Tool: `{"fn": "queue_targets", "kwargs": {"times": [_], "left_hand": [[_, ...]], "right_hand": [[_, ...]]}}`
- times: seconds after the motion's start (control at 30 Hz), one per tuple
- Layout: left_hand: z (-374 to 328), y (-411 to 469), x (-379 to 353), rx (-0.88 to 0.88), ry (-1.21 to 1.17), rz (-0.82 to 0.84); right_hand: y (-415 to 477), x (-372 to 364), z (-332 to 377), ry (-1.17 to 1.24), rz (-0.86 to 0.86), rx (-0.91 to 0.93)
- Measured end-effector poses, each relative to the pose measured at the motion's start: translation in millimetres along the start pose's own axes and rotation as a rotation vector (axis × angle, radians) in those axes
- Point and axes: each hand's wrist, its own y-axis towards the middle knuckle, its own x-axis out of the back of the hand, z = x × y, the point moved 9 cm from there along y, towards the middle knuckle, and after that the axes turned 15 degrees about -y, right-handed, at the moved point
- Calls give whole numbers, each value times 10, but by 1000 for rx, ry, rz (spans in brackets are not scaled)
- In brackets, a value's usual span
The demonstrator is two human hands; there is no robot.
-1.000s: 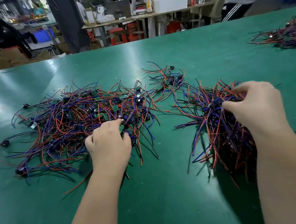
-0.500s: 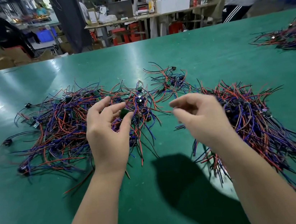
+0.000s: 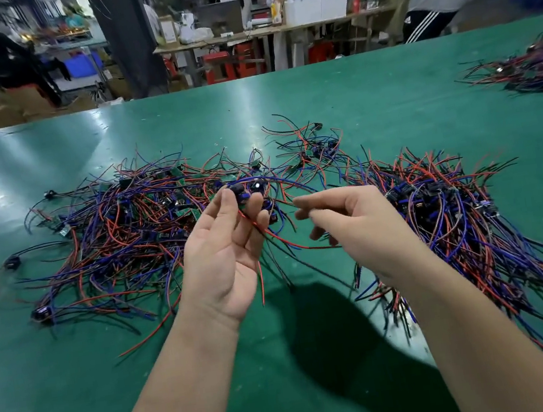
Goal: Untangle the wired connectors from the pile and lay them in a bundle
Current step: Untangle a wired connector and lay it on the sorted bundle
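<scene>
A tangled pile of wired connectors (image 3: 121,232) with red, blue and black wires spreads over the left half of the green table (image 3: 335,100). My left hand (image 3: 224,253) is raised palm up beside it and pinches a wired connector (image 3: 246,192) between thumb and fingertips; its red and blue wires trail toward my right hand (image 3: 352,226). That hand hovers with curled fingers touching the red wire, though whether it grips the wire is unclear. A bundle of connectors (image 3: 464,215) lies to the right, wires fanned toward the near edge.
A smaller clump of connectors (image 3: 314,151) lies behind my hands. Another heap of wires (image 3: 535,70) sits at the far right of the table. People and cluttered workbenches (image 3: 267,26) stand beyond the table's far edge.
My left hand has lifted a connector off the pile and turned palm up. My right hand has left the bundle on the right and come in to the trailing wires.
</scene>
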Motion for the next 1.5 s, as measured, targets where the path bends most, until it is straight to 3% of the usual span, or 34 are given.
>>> {"fn": "queue_targets", "kwargs": {"times": [0.2,0.27,0.5,0.73,0.9,1.0,1.17,1.4,1.5], "left_hand": [[224,-38,67,250,69,-58],[287,-61,80,292,134,-59],[573,-212,35,356,387,70],[555,-186,11,289,491,121],[686,-254,-8,303,612,239],[833,-356,26,415,812,327],[890,-489,17,604,926,482],[841,-497,68,653,1064,569],[796,-534,2,676,1014,671]], "right_hand": [[-147,-203,-56,431,472,-136],[-148,-189,-50,453,511,-106],[87,62,-171,243,72,-32],[67,5,-126,320,129,-16],[81,164,-144,298,-10,-24],[95,473,-260,403,-222,-72],[33,793,-271,404,-457,-16],[6,808,-380,491,-461,-158],[10,779,-398,482,-430,-194]]}}
